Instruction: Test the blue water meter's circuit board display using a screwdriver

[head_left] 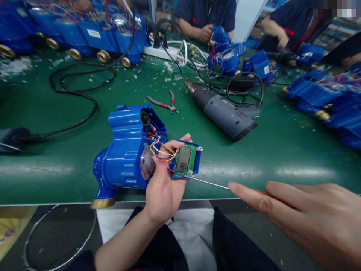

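A green circuit board (194,157) with a small display sits in a blue holder, and my left hand (166,184) is closed round it. Coloured wires (153,141) run from the board into a blue meter (124,150) lying on its side at the left, its brass end near the table edge. My right hand (304,210) grips a screwdriver (211,183) with an orange handle, mostly hidden by the fingers. The thin metal shaft points left, its tip at the board's lower edge beside a clear round piece.
Red-handled cutters (166,105) and a grey heat gun (222,113) lie on the green table (135,90). Blue meters (98,35) line the back left, with more at the right (324,94). A white power strip (160,52) and black cables lie behind. Two people work across the table.
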Action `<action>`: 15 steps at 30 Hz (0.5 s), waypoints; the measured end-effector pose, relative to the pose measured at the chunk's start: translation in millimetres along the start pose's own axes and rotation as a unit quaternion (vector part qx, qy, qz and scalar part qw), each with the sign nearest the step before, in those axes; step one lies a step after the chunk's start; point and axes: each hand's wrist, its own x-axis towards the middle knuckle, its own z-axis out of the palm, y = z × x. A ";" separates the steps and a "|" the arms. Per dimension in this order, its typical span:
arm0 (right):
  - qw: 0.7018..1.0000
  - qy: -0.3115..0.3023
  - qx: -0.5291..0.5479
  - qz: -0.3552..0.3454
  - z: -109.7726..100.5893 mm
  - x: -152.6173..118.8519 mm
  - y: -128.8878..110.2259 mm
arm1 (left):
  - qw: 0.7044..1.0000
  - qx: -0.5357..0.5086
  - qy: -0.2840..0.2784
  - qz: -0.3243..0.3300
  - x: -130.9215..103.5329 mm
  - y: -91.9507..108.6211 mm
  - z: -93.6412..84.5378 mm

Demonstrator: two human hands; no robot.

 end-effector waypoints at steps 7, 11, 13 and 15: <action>1.000 -0.017 0.008 0.009 -7.9 -3.2 -2.5 | 0.999 0.016 0.029 0.003 -0.2 -1.1 2.2; 1.000 -0.010 -0.023 -0.004 -12.2 0.8 -2.5 | 0.998 0.031 0.057 -0.002 -0.6 -0.6 5.1; 0.999 -0.001 -0.047 -0.017 -16.4 4.6 -2.2 | 0.998 0.032 0.062 -0.004 -0.5 -0.5 6.3; 0.998 -0.012 -0.052 -0.031 -20.8 8.4 -2.0 | 0.998 0.032 0.056 -0.005 -0.2 -0.1 6.8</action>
